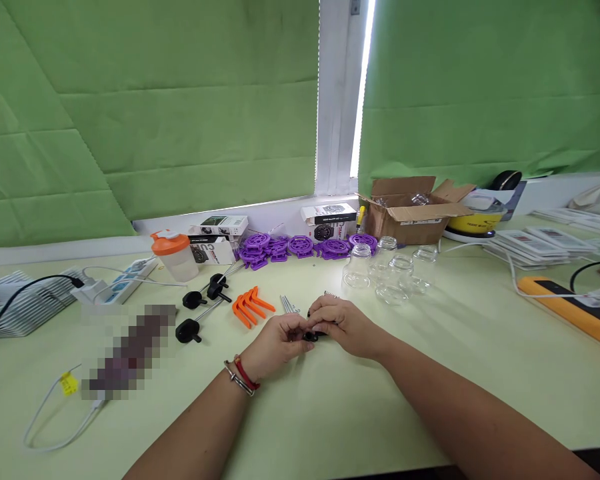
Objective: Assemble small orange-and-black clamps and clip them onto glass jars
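Note:
My left hand and my right hand meet over the middle of the table, fingers pinched around a small black part. Most of that part is hidden by my fingers, so its exact kind does not show. Just behind my left fingertips lie several thin metal rods. Left of them rest several orange angled plastic pieces. Farther left are black knob-like pieces with stubby handles, some with metal rods attached.
Clear jars stand beyond my right hand, with purple plastic wheel-shaped parts behind. An open cardboard box sits at the back. An orange-lidded cup and a power strip are left; an orange-and-black power strip lies right.

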Tool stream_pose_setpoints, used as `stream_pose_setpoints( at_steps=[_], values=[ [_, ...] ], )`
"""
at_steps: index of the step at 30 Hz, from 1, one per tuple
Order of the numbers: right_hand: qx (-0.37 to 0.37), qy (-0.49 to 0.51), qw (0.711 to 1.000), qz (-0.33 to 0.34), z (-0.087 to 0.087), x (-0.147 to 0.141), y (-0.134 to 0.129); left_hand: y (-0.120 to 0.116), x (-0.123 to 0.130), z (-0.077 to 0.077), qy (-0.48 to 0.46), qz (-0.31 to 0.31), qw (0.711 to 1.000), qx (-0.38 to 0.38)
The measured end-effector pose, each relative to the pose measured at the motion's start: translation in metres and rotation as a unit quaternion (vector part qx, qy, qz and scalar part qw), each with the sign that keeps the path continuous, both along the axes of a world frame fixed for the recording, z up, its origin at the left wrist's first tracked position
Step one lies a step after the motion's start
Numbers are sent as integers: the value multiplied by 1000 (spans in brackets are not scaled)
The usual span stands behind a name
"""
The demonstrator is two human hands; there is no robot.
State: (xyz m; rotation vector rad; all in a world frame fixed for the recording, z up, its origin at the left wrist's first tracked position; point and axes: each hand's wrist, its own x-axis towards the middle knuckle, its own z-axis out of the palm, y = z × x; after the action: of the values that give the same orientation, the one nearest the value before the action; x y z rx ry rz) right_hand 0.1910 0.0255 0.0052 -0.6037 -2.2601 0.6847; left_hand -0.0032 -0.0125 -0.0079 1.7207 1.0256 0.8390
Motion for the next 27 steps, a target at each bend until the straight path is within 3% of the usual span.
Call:
stream_pose_setpoints(
  at_steps=[4,7,9,17,22,27],
  values=[
    [-42,57,991,-116,-4,16,22,-1,-1,1,12,-5,1000,23],
    [-90,9,966,-241,-16,28,42,-2,-2,3,24,-20,999,45],
    [-115,-36,953,-277,-25,32,51,-3,-2,4,28,-22,998,56],
    [-100,-90,955,-262,-41,25,61,-3,-1,7,38,-16,997,66],
    [-85,-99,958,-255,-41,25,60,-2,-2,5,45,-19,996,79],
    [-23,-102,963,-248,-36,19,55,-2,-2,5,51,-20,995,80]
  ],
)
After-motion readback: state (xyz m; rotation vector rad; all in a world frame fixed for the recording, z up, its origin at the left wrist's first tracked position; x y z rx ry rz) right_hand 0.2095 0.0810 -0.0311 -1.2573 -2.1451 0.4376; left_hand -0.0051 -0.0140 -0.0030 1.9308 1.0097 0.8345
